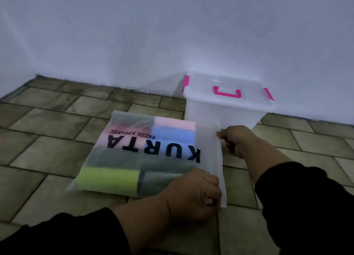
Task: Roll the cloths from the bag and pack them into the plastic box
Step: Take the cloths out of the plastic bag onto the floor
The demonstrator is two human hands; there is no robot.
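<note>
A frosted plastic bag (207,139) printed "KURTA" lies flat on the tiled floor. Folded cloths show through it: pink (172,124), blue (172,134), lime green (107,180) and dark grey-green (159,180). My left hand (193,195) grips the bag's near right corner. Farther back on that same right edge, my right hand (235,139) pinches the bag. Behind the bag stands a clear plastic box (222,113); its lid is shut, with a pink handle (227,92) and pink side clips.
A white wall (172,34) runs right behind the box. Olive-brown tiled floor (47,139) spreads left of the bag and in front of it. Both my sleeves are black.
</note>
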